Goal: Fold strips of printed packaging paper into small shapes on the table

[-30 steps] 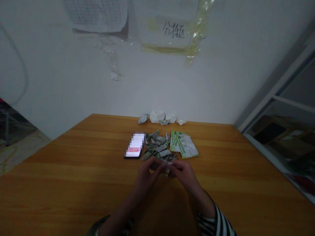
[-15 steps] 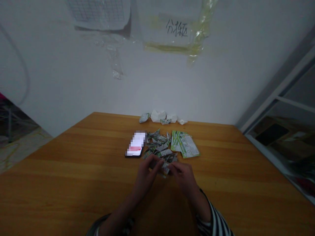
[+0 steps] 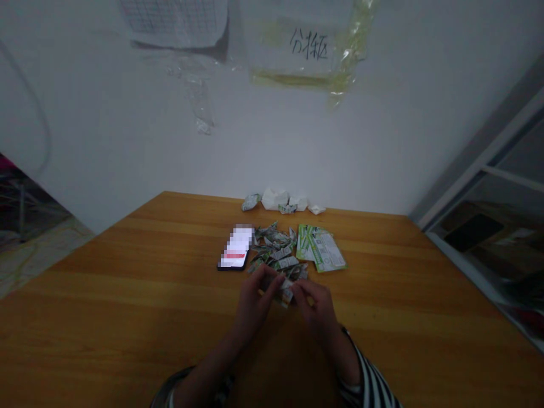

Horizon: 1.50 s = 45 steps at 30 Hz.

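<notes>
Between my two hands is a small printed packet (image 3: pixel 285 293), white with a little orange at its lower edge. My left hand (image 3: pixel 257 297) pinches it from the left, thumb and forefinger closed on it. From the right, my right hand (image 3: pixel 313 300) pinches its other side with closed fingertips. Just beyond my fingers lies a heap of crumpled green and silver-grey packets (image 3: pixel 276 249), partly hidden by my left hand. The packet's exact contents cannot be made out.
Left of the heap lies a phone (image 3: pixel 237 247) with a lit screen. Flat green-and-white printed sachets (image 3: pixel 325 252) lie to the right. Crumpled white tissues (image 3: pixel 275 199) and a crumpled packet (image 3: pixel 250 202) sit along the wall at the back of the wooden table (image 3: pixel 127 272).
Both hands keep their pinch on the packet, almost unmoved. The whole view has shifted slightly with the head.
</notes>
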Each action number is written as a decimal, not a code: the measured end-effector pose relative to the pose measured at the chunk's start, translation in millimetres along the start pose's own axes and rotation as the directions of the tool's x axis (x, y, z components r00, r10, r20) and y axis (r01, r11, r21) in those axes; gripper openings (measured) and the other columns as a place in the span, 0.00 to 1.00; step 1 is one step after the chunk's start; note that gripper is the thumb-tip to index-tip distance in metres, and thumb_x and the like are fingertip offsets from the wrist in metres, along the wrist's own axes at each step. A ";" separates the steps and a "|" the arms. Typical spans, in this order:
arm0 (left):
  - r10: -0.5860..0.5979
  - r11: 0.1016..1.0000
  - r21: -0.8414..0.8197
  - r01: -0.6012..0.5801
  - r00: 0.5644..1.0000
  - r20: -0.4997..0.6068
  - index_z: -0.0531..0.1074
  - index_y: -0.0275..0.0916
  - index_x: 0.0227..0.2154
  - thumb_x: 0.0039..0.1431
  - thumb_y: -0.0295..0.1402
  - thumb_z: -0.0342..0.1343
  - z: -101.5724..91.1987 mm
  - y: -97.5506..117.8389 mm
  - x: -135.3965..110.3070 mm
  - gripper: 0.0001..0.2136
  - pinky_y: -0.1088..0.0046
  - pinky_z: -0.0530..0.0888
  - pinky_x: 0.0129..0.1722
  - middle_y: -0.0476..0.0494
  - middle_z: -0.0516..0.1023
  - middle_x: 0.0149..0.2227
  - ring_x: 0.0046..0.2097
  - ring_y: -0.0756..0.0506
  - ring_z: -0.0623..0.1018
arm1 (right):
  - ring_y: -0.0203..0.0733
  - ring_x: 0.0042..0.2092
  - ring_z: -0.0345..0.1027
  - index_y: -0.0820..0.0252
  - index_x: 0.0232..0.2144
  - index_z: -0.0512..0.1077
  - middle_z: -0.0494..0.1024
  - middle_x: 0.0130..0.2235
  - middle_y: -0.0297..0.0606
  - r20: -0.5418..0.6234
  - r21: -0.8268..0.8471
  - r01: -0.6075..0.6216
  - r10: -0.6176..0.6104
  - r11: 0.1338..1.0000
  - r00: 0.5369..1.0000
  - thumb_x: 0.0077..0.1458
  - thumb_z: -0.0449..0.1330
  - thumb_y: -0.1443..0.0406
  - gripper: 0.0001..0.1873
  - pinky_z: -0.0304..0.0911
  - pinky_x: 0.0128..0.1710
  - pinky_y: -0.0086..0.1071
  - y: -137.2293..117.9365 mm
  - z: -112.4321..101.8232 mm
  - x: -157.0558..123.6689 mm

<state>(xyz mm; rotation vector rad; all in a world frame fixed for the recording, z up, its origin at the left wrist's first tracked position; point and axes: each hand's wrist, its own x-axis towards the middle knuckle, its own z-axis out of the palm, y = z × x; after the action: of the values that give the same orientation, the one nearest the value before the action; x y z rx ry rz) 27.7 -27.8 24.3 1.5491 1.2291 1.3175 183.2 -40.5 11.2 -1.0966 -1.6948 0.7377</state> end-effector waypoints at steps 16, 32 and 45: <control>-0.015 0.999 -0.028 0.015 1.000 -0.022 0.66 0.39 0.25 0.58 0.41 0.57 1.6 -0.8 -3.0 0.12 0.77 0.66 0.25 0.52 0.69 0.23 0.25 0.50 0.68 | 0.36 0.25 0.64 0.57 0.24 0.65 0.69 0.23 0.33 0.049 -0.135 0.107 -0.101 0.985 0.994 0.65 0.47 0.62 0.18 0.55 0.27 0.29 3.3 -0.1 -2.5; 0.049 0.999 0.017 -0.048 0.998 -0.041 0.68 0.39 0.25 0.58 0.38 0.57 4.3 4.2 -9.2 0.11 0.78 0.68 0.25 0.52 0.71 0.23 0.25 0.51 0.71 | 0.35 0.23 0.58 0.57 0.20 0.62 0.64 0.20 0.30 -0.093 -0.138 0.122 -0.135 0.983 0.986 0.61 0.49 0.64 0.17 0.51 0.25 0.29 1.1 3.4 -4.6; 0.139 0.990 0.033 -0.139 0.990 0.011 0.69 0.38 0.25 0.59 0.34 0.56 0.5 5.4 -9.1 0.09 0.79 0.69 0.25 0.52 0.71 0.23 0.24 0.51 0.72 | 0.36 0.25 0.63 0.58 0.29 0.67 0.68 0.23 0.32 0.153 0.047 0.019 -0.026 0.999 0.988 0.65 0.46 0.60 0.16 0.55 0.27 0.28 -2.0 -3.9 -2.2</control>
<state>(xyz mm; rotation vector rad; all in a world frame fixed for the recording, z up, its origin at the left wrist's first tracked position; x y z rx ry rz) 29.1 -38.0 26.9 1.6889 1.1609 1.3830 186.5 -43.4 13.5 -1.0098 -1.8077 0.8609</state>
